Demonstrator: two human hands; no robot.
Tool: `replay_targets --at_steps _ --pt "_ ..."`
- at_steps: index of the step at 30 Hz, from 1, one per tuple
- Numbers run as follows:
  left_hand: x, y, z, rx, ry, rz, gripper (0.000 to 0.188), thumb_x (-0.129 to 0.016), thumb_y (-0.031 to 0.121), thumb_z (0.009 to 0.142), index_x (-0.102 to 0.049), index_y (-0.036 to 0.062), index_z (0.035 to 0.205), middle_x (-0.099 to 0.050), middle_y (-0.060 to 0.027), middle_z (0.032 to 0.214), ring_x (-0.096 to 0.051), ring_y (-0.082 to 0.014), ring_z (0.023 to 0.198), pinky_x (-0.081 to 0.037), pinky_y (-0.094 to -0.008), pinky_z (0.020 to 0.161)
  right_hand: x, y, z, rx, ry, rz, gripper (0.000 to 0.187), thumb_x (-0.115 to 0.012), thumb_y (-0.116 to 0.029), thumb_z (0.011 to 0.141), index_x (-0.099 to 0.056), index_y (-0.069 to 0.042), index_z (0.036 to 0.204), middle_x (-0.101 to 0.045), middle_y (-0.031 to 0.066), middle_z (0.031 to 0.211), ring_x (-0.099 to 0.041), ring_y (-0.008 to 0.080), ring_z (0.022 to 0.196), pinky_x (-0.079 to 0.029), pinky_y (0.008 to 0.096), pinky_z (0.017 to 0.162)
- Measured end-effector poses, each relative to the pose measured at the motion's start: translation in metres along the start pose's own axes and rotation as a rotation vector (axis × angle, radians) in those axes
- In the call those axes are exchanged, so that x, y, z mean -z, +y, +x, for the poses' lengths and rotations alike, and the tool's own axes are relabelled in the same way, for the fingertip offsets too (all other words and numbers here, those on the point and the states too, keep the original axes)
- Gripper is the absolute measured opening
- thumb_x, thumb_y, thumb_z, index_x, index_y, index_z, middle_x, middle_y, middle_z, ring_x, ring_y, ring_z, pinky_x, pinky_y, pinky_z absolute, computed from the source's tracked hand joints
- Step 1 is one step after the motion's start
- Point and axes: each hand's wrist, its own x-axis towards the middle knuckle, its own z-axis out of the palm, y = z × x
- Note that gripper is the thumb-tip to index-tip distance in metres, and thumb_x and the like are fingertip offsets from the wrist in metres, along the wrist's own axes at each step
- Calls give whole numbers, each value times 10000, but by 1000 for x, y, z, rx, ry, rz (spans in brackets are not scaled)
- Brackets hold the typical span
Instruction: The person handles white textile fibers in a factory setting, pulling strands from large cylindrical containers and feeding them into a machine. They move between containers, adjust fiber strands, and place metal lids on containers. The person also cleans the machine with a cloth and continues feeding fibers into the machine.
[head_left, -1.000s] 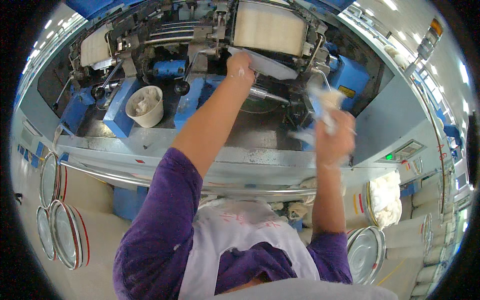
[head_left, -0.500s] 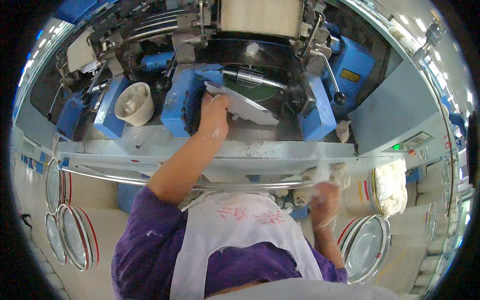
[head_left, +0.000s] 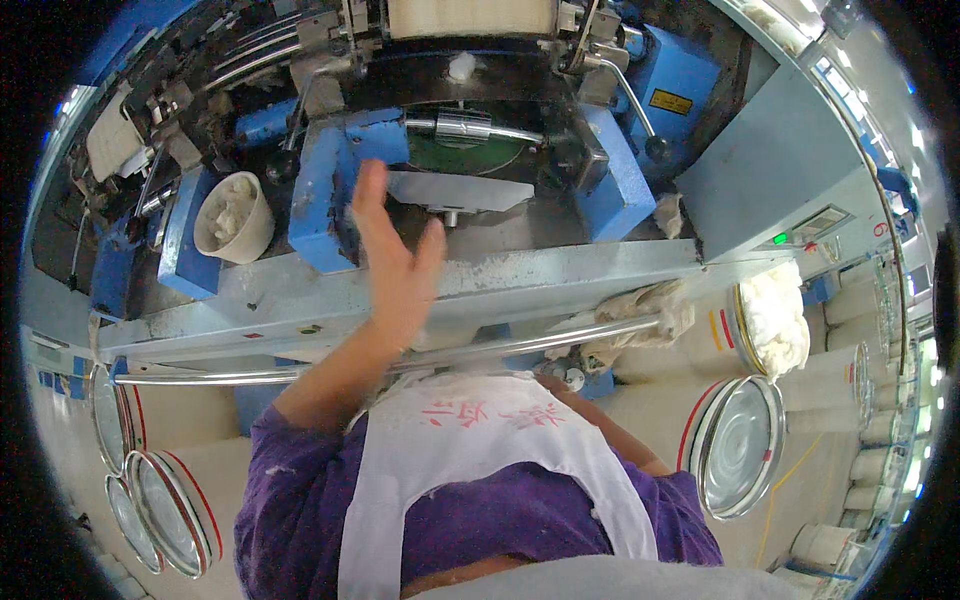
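My left hand (head_left: 398,265) is raised in front of the machine, thumb and fingers apart, holding nothing. Just beyond it lies a pale grey, trough-like metal plate (head_left: 470,192) with a short metal stud below its front edge. The fingertips look close to the plate's left end, but contact cannot be made out. Behind the plate, a shiny metal roller (head_left: 463,126) spans the gap between two blue housings (head_left: 325,200). My right forearm (head_left: 610,425) reaches inward at my waist, and its hand is hidden behind my white apron (head_left: 470,420).
A white tub (head_left: 236,235) of fluffy fibre stands on the machine ledge to the left. A metal rail (head_left: 550,338) crosses before my waist, with a rag (head_left: 640,310) near its right end. Large cans (head_left: 740,450) stand on both sides; one holds white fibre (head_left: 775,320).
My left hand has let go of the metal plate, which now lies flatter across the machine. My right hand has gone from the right side to behind the apron. The whole view has shifted.
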Motion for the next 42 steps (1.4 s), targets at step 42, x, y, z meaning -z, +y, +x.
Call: replay_targets --at_steps 42 --pt "-40 -23 -70 525 -1678 -298 506 -409 494 1010 -577 56 1199 -611 -93 1138 -538 -215 1080 -399 -335 968 26 -160 -27 582 324 -973 166 -593 -222 824 -613 -58 829 -637 106 825 -664 292 760 -544 427 633"
